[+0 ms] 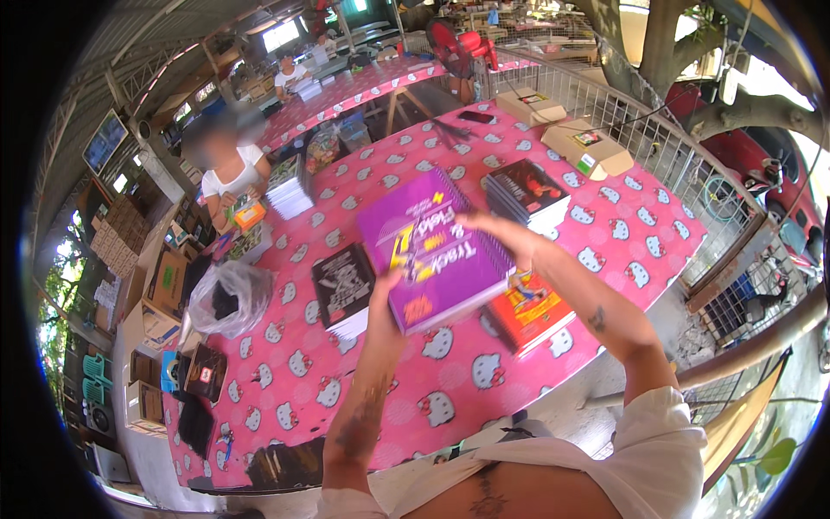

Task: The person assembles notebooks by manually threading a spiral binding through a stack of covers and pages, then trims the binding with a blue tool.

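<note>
Both hands hold a purple book (437, 259) up over the bench (605, 229), cover facing the camera & tilted. Left hand (386, 307) grips the book's lower left corner, fingers closed on the edge, thumb on the cover. Right hand (501, 232) clamps the upper right edge by the spiral binding, fingers pressed together along it; fingertips go behind the book, so exact curl can't be told.

Landmark = purple book. Bench has a pink cloth w/ white cat-face print. Just left of the book, partly under its corner: black book stack (344, 288). Below-right, partly hidden by the book & right forearm: red book stack (529, 313). Above-right, near the right hand: dark book stack (526, 192). Further above-right, well apart: two cardboard boxes (586, 147) by the metal railing (657, 143). Far left: clear plastic bag (229, 298) w/ sth dark inside, prob. cloth, too blurry to say. Above-left: white paper stack (290, 190), and beside it another person (226, 169) in a white top at the bench edge, holding a small colourful box. Well above, past the bench: red fan (458, 45).
</note>
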Tool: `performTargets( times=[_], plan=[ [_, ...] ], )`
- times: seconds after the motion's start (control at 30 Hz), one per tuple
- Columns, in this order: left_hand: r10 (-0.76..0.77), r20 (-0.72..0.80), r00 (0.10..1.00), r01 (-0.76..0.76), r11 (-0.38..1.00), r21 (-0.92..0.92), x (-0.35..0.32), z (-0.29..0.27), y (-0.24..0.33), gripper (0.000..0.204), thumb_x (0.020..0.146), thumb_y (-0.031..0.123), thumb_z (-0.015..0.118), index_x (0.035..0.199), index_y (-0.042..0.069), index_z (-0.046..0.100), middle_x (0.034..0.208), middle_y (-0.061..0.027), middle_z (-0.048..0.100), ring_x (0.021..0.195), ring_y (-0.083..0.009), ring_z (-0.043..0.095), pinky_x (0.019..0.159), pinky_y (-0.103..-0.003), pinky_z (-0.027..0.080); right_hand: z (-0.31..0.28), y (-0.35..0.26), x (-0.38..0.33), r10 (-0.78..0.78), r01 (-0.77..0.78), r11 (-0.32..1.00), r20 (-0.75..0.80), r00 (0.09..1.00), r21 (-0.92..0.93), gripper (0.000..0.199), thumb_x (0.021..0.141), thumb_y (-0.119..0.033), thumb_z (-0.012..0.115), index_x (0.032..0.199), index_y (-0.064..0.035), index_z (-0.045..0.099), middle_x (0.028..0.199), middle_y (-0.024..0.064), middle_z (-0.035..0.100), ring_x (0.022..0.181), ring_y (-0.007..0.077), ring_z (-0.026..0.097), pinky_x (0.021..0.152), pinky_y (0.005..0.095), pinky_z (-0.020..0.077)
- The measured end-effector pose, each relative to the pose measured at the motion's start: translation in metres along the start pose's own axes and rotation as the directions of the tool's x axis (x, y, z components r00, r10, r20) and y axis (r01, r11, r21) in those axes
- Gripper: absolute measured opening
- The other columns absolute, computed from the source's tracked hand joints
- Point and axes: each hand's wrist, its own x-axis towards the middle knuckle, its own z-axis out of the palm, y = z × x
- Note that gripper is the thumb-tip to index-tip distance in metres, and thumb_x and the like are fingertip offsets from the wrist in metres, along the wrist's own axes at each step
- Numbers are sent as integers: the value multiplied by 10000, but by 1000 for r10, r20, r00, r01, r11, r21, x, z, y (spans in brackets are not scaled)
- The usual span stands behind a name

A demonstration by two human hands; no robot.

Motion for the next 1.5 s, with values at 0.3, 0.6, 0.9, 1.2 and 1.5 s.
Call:
performTargets(
  times=[0.3,0.6,0.9,1.2,1.5],
  plan=[
    [-99,-87,991,96,995,-39,207,-1,-101,466,855,316,649,1225,50,549,1142,-129,647,1049,-280,639,945,-445,512,-193,-28,99,30,-25,998,-106,994,50,542,764,-413,730,1171,-76,607,1055,90,693,914,213,679,870,367,537],
    [-316,-215,924,325,946,9,229,-44,-131,374,825,310,646,1119,83,608,1043,-98,676,917,-238,658,837,-431,542,-231,47,138,206,-158,935,-124,971,317,496,776,-352,693,1163,-60,592,983,105,688,822,236,682,792,377,572],
    [-352,-387,852,420,902,105,229,-68,-147,360,826,278,642,1088,33,611,1009,-125,681,869,-223,682,800,-376,569,-231,79,151,232,-186,931,-116,966,313,461,806,-318,628,1175,-46,579,1030,129,684,876,235,688,829,379,575],
    [500,-318,805,106,408,907,166,-43,-9,570,888,204,671,1389,46,452,923,-102,666,751,-179,609,652,-340,505,-246,70,153,255,-226,958,-161,953,175,440,845,-335,615,1204,-81,597,1090,102,693,949,224,691,852,403,570],
    [135,-623,770,123,928,352,80,-277,50,530,926,334,602,1364,55,495,1026,-145,680,802,-201,633,704,-375,514,-239,74,159,334,-307,938,-184,924,160,627,853,-545,682,1290,-113,557,1204,100,657,1062,224,657,917,431,542]
  ],
)
